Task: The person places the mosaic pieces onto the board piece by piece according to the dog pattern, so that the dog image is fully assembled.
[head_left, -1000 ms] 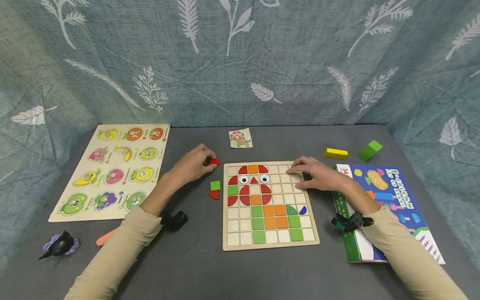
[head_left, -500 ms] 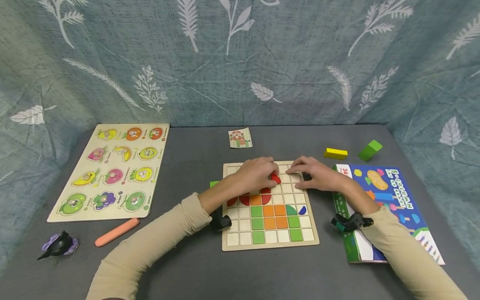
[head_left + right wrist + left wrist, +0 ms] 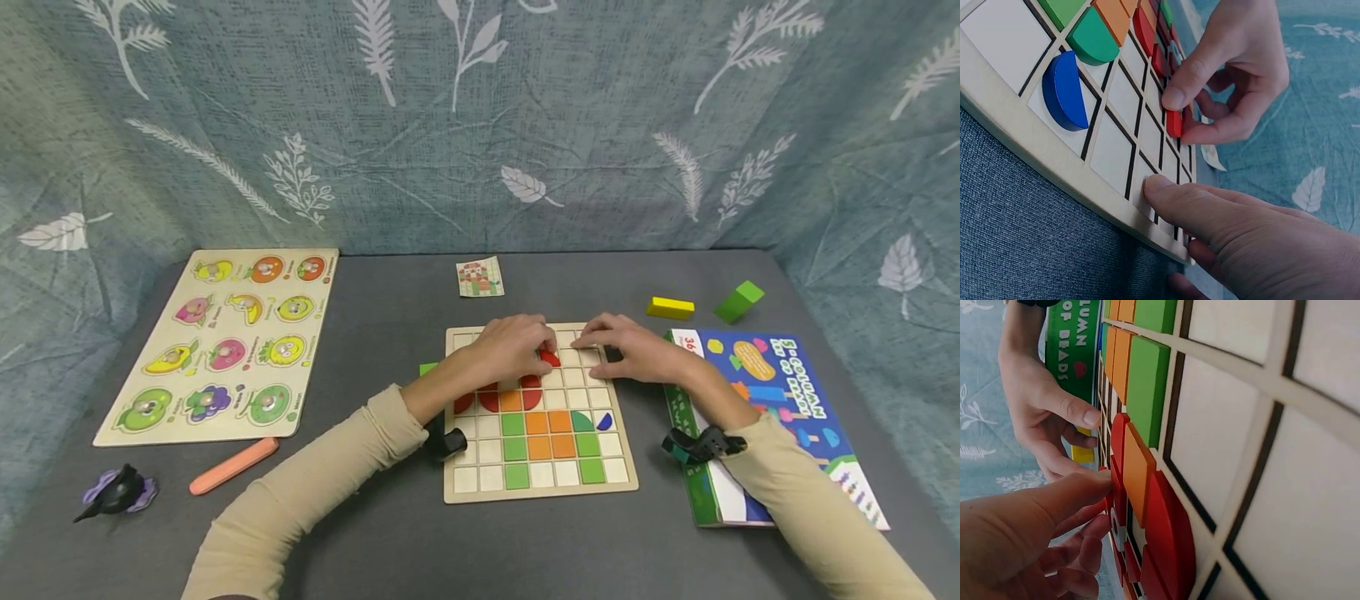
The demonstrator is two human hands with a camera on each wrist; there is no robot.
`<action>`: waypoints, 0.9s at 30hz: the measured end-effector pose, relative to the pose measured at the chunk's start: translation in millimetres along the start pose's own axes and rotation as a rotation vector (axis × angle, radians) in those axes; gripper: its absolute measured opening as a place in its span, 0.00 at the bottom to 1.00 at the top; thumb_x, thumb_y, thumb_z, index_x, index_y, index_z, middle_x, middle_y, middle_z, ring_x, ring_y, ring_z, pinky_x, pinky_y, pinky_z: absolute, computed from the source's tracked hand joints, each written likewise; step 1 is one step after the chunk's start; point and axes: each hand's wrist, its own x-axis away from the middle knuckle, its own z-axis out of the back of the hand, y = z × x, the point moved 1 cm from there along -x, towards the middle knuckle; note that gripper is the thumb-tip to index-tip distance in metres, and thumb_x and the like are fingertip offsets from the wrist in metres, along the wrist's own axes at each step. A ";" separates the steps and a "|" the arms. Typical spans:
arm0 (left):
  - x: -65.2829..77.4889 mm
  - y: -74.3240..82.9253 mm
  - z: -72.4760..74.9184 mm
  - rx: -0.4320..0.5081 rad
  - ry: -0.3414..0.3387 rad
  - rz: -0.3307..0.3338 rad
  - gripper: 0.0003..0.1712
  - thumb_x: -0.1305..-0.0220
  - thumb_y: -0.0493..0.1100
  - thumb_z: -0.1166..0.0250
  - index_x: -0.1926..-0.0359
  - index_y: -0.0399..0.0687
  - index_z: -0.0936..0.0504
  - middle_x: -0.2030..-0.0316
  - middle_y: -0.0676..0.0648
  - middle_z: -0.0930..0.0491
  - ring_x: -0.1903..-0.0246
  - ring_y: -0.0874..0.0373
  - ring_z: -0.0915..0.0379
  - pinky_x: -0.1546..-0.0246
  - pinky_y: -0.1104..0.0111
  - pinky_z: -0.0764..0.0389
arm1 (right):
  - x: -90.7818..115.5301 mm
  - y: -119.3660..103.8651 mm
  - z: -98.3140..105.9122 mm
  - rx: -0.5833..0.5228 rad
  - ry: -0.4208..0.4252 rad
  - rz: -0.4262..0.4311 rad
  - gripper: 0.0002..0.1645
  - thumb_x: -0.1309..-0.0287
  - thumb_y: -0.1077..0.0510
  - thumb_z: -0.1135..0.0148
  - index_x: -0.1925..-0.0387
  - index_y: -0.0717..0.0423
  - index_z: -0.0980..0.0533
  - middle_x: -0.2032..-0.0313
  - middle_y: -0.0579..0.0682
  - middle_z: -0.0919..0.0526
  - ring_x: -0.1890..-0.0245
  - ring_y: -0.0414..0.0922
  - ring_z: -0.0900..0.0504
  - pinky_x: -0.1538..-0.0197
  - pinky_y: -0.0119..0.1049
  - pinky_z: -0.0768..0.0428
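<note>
My left hand [image 3: 513, 348] reaches over the wooden grid board [image 3: 542, 492], pinching a red rounded tile [image 3: 1174, 123] between thumb and fingers at a cell in its upper part. My right hand [image 3: 630, 348] rests at the board's right edge, thumb and fingertips on the cells there, holding no tile. Red tiles [image 3: 1166, 534], orange squares [image 3: 538, 422] and green squares [image 3: 513, 423] fill several cells. A teal rounded tile [image 3: 1094, 37] and a blue half-round tile [image 3: 1065, 92] sit at the right side. My left hand hides some upper-left tiles in the head view.
A small pattern card [image 3: 480, 277] lies behind the board. Fruit puzzle board [image 3: 217, 346], orange stick [image 3: 234, 466] and black-and-purple object [image 3: 120, 490] are at left. At right are a yellow block [image 3: 671, 308], a green block [image 3: 739, 302] and a toy box [image 3: 757, 400].
My left hand picked up a red tile left of the board and carried it right, over the upper grid. Over the last half second it stays there; my right hand keeps its place.
</note>
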 end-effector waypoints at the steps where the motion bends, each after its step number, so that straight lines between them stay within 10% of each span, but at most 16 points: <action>1: -0.1 -0.3 0.2 0.001 -0.005 0.001 0.11 0.38 0.48 0.33 0.56 0.53 0.15 0.60 0.51 0.22 0.65 0.59 0.27 0.75 0.70 0.29 | 0.0 -0.1 0.0 -0.001 -0.002 -0.003 0.26 0.42 0.58 0.33 0.42 0.57 0.24 0.43 0.60 0.27 0.46 0.55 0.31 0.47 0.52 0.29; 14: 9.9 -4.1 6.2 0.055 -0.018 0.019 0.17 0.37 0.51 0.34 0.48 0.54 0.18 0.55 0.50 0.24 0.62 0.58 0.29 0.69 0.69 0.28 | -2.5 -0.7 -0.1 -0.004 -0.008 0.000 0.26 0.41 0.57 0.34 0.41 0.56 0.24 0.42 0.59 0.28 0.46 0.55 0.31 0.47 0.51 0.29; 27: 131.6 -71.6 3.8 0.154 0.251 0.127 0.15 0.38 0.43 0.33 0.50 0.49 0.16 0.55 0.49 0.22 0.67 0.62 0.29 0.69 0.69 0.28 | -0.2 -2.5 2.3 -0.006 -0.013 -0.013 0.26 0.42 0.58 0.34 0.41 0.57 0.24 0.42 0.60 0.28 0.46 0.56 0.31 0.47 0.51 0.29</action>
